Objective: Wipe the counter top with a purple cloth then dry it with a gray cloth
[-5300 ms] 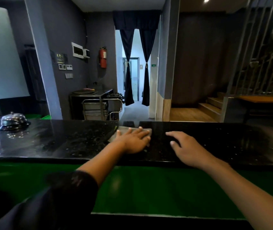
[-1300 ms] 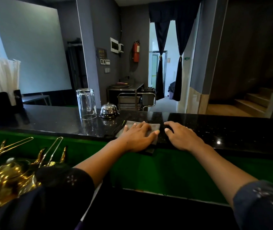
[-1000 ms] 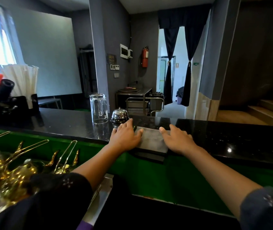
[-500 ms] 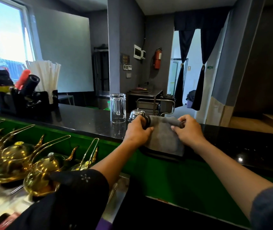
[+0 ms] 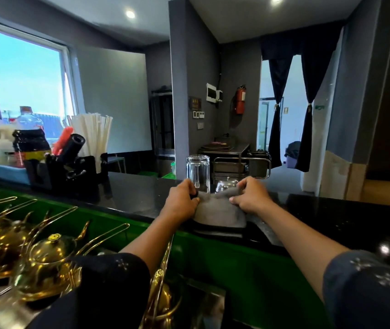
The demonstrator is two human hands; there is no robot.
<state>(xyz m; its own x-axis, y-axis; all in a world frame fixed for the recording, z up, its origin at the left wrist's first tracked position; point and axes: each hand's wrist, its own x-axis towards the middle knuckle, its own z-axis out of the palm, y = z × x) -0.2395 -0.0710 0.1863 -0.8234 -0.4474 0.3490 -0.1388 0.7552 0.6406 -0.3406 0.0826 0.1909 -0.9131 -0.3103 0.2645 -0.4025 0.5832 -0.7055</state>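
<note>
1. Grip state: left hand (image 5: 181, 203) and right hand (image 5: 251, 195) both closed, fingers pinched on the far edge of the gray cloth (image 5: 220, 213), one at each upper corner. The far edge is bunched up between them; the rest of the cloth hangs toward the person.

2. Cloth position: at the near edge of the black tabletop (image 5: 137, 193), its lower part draped over a dark flat strip at that edge. What the strip is cannot be told. No purple cloth can be made out.

3. Key relation: cloth's long axis runs left-right, spanning the two grips. The hands are level with each other and about equally near, so neither is favoured. The bulk of the cloth lies on the near side of both grips.

4. Obstacles: a clear glass mug (image 5: 198, 173) stands just beyond the left hand, and a small metal bell (image 5: 226, 184) shows just behind the cloth's bunched edge. Contact cannot be told. Any push forward must clear both.

5. Judgement: the drying step looks to be in hand, with the cloth being gathered or re-folded. The next move likely calls for laying it flat and sweeping sideways, not forward.

6. Surface: polished dark stone with bright highlights. Whether any damp remains cannot be told. Green panel (image 5: 236, 264) below the edge.

7. Room: black caddy (image 5: 70, 172) with white straws (image 5: 94, 136) at far left of the tabletop; brass teapots (image 5: 44, 264) on the lower level, near left; window at left, curtained doorway at right.
</note>
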